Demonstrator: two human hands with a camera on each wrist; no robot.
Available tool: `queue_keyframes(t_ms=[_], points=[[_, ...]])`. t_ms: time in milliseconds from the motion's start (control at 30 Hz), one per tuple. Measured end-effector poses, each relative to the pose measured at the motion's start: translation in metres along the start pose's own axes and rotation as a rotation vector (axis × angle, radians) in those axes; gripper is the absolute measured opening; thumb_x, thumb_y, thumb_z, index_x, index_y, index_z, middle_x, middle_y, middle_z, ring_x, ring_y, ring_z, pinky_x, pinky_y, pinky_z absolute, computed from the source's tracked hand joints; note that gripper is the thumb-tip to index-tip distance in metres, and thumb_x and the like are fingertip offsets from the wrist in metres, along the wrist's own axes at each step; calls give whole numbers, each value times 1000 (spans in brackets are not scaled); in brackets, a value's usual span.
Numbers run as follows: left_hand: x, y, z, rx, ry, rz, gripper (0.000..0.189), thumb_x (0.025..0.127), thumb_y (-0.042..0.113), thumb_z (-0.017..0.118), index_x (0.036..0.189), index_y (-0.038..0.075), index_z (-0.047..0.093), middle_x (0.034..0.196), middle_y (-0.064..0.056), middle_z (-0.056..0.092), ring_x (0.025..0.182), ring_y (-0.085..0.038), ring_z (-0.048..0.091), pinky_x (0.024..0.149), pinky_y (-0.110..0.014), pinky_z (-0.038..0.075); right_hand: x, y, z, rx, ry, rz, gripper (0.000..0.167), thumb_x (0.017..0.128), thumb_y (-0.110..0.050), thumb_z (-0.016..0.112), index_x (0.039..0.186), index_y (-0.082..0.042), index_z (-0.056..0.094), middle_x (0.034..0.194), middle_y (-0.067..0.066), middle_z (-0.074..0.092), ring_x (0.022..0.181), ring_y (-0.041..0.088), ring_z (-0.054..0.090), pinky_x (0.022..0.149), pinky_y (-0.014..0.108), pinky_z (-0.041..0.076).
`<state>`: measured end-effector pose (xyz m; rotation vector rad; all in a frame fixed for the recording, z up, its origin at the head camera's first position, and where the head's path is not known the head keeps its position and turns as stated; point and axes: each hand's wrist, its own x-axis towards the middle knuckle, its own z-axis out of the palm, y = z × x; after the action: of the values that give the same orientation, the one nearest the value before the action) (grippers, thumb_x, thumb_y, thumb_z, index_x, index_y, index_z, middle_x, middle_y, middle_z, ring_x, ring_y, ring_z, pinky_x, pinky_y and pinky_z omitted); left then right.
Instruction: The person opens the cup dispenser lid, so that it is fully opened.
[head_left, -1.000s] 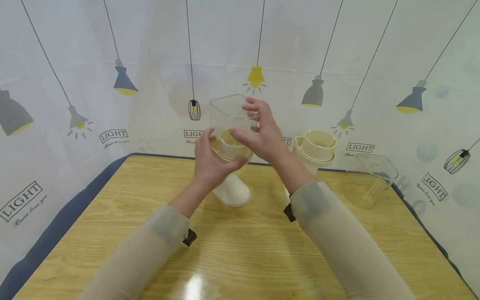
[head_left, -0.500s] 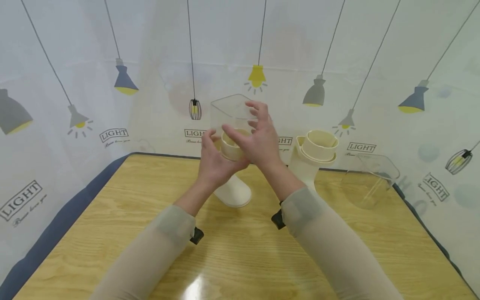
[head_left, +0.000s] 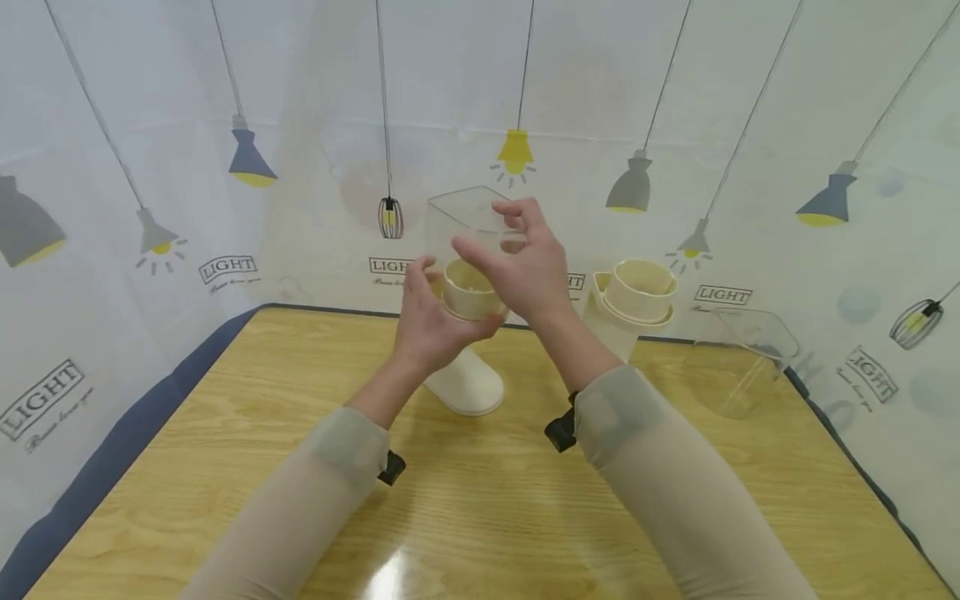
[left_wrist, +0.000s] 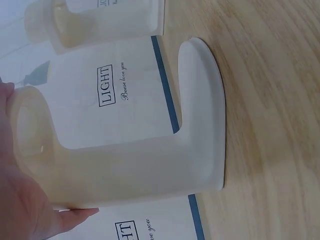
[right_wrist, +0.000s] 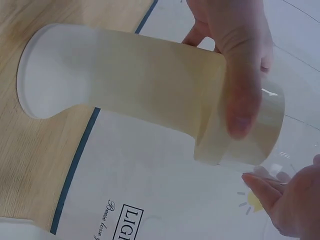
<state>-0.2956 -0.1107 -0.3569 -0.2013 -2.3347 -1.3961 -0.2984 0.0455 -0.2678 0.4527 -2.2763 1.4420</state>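
A cream stand [head_left: 468, 387] with a rounded foot and a round collar [head_left: 471, 293] at its top stands upright on the table. My left hand [head_left: 431, 329] grips the stand's head just under the collar; the left wrist view shows its fingers [left_wrist: 75, 219] round the head. Above the collar is a clear, box-like container [head_left: 461, 212], open at the top. My right hand [head_left: 531, 268] holds this container's right side between thumb and fingers. In the right wrist view, my right hand [right_wrist: 295, 200] is beside the collar. Whether the container touches the collar I cannot tell.
Right of my right hand stands a second cream stand [head_left: 611, 333] with a similar collar. Farther right, a second clear container [head_left: 738, 371] stands on the wooden table [head_left: 480, 500]. A printed lamp-pattern curtain [head_left: 300, 217] hangs behind the table.
My left hand has shifted slightly right around the stand's head. The clear container has moved a little to the right, and my right thumb has risen slightly. The second stand and second container have stayed put.
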Motion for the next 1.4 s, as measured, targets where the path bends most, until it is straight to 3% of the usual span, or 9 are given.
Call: queue_keyframes(t_ms=[67,233,433,600,733,933,1100,1400], points=[[0,0,0,0,-2,2,127,67,50,103,161,13,26,153,-16,47,134,-33,55,108,-54,53,0,-1,-1,-18,-7,6,66,88,-52,89,143,-28,61,158,9,61,130,39,72,101,55,62],[0,-1,-1,8,-9,5,128,67,50,102,162,11,25,155,-18,46,136,-35,55,110,-54,52,0,-6,-5,-141,-39,-68,69,90,-55,86,146,-24,60,159,2,62,127,37,73,101,53,62],[-1,-2,-5,3,-28,-5,127,68,51,101,163,13,25,158,-17,44,140,-35,53,112,-56,51,0,-11,-6,-122,-40,4,65,90,-57,85,142,-27,60,158,0,63,130,35,72,99,53,62],[0,-4,-8,-3,-42,-10,131,68,53,101,165,12,23,158,-17,43,138,-35,54,113,-55,51,1,-17,-5,-205,-62,-37,69,90,-59,83,145,-24,61,158,-2,64,129,35,72,97,52,63],[0,-5,-10,2,-45,-16,131,67,53,101,165,14,23,158,-17,45,136,-34,55,111,-55,53,2,-17,-6,-170,-63,4,68,91,-59,83,145,-25,60,159,3,63,130,36,72,98,53,63],[-1,-5,-13,5,-54,-19,132,68,55,102,166,15,22,157,-16,45,134,-34,56,111,-55,53,1,-20,-5,-194,-80,-42,66,91,-59,83,143,-24,61,157,-3,64,129,36,72,95,51,63],[-1,-6,-13,1,-63,-10,132,68,54,101,167,15,23,158,-17,47,134,-34,57,110,-55,54,2,-21,-10,-165,-90,18,65,92,-60,82,143,-27,60,160,1,63,132,36,71,97,53,63],[-1,-8,-14,3,-64,11,132,69,53,101,167,13,24,156,-17,47,132,-34,58,109,-54,55,1,-23,-11,-176,-97,16,64,92,-59,83,141,-26,60,160,1,62,132,35,71,99,52,63]])
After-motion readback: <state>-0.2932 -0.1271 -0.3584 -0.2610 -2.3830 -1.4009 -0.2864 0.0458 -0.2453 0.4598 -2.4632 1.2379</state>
